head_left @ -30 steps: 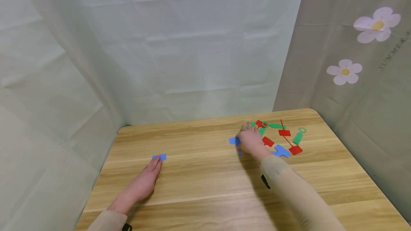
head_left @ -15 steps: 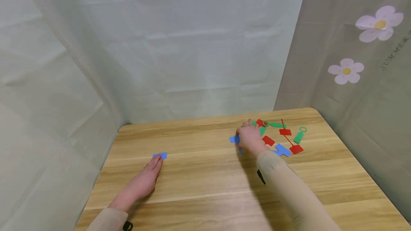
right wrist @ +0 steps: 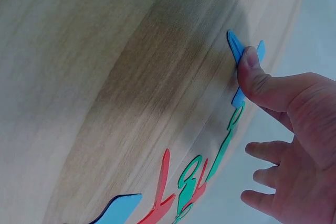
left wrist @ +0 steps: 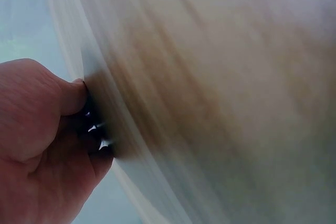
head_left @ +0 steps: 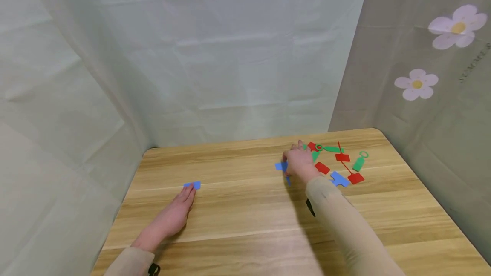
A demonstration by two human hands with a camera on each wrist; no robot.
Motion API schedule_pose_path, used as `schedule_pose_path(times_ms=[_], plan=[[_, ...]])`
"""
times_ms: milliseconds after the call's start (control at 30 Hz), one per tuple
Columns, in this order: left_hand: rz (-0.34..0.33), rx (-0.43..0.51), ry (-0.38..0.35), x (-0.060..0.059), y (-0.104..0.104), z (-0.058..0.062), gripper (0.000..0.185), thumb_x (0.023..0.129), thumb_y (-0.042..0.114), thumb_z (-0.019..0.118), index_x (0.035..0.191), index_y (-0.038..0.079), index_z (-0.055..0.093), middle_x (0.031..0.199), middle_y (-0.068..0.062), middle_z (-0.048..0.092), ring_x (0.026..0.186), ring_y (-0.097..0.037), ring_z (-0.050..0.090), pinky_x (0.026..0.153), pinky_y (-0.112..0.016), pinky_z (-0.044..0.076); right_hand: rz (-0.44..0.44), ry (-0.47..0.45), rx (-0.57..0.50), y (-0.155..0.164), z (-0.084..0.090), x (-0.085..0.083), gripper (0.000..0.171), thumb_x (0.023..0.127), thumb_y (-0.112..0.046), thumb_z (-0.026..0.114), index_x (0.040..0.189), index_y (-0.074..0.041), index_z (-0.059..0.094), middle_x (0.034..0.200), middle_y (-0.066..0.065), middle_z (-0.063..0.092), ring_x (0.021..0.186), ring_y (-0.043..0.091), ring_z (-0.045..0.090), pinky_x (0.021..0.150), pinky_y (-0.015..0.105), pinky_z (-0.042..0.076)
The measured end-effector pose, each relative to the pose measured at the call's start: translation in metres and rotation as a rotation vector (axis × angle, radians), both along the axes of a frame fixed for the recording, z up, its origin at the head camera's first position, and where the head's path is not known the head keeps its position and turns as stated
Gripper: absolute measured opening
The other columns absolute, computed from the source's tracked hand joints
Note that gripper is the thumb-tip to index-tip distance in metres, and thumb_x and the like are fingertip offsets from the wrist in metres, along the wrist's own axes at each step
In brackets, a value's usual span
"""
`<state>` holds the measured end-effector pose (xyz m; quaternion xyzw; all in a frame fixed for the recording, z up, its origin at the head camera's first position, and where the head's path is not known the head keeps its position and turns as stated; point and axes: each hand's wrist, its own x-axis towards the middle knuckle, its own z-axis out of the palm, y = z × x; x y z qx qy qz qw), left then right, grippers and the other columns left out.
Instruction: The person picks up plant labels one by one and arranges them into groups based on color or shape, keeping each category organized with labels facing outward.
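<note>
At the left of the table, a flat blue tag (head_left: 196, 185) lies partly under the fingertips of my left hand (head_left: 174, 215), whose fingers look straight from above. The left wrist view shows the thumb and fingertips down at the tabletop, but the tag is hidden there. Farther right, a T-shaped blue tag (head_left: 281, 166) lies between the thumb and index finger of my right hand (head_left: 300, 163), which pinch it. In the right wrist view the thumb (right wrist: 252, 72) covers the middle of this blue tag (right wrist: 238, 98); the other fingers are spread away from it.
Right of my right hand lie several flat tags: a red tag (head_left: 356, 178) with a thin tail, a green tag (head_left: 359, 164) with a ring, another blue tag (head_left: 339, 179). Some overlap. A wood-grain table (head_left: 238, 216) stands against a hanging pale sheet (head_left: 245, 71).
My right wrist and sleeve have shifted slightly left, while the fingers stay at the same blue tag. My left hand has stayed in place. The head view has drifted a little.
</note>
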<state>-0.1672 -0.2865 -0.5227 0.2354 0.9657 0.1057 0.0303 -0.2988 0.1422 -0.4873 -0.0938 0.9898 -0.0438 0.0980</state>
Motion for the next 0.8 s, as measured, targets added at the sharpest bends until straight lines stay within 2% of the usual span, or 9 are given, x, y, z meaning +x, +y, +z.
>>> schedule_pose_path(times_ms=[200,567,800], plan=[[0.015,-0.027,-0.015,-0.0012,-0.0004,-0.001,0.048,0.11,-0.003,0.047,0.154,-0.02,0.039,0.165,-0.038,0.031,0.152,-0.055,0.032,0.121,-0.065,0.033,-0.007,-0.007,-0.018,0.0006,0.0016,0.0005,0.047,0.08,-0.034,0.097,0.119,-0.019,0.076,0.164,0.031,0.039,0.158,0.057,0.011,0.123,0.073,0.02],[-0.001,-0.016,0.019,-0.0018,-0.0019,-0.0039,0.047,0.109,-0.004,0.048,0.153,-0.02,0.04,0.164,-0.038,0.032,0.151,-0.055,0.033,0.121,-0.064,0.034,-0.014,-0.011,-0.029,-0.0013,0.0036,0.002,0.047,0.081,-0.033,0.097,0.12,-0.018,0.076,0.165,0.03,0.039,0.158,0.057,0.01,0.124,0.072,0.02],[0.007,-0.032,-0.015,-0.0004,-0.0001,-0.0006,0.047,0.109,-0.005,0.042,0.154,-0.02,0.039,0.165,-0.038,0.031,0.152,-0.055,0.032,0.122,-0.064,0.033,-0.01,-0.011,-0.032,0.0001,0.0023,0.0016,0.046,0.082,-0.033,0.097,0.12,-0.018,0.076,0.164,0.03,0.039,0.158,0.057,0.01,0.124,0.072,0.021]])
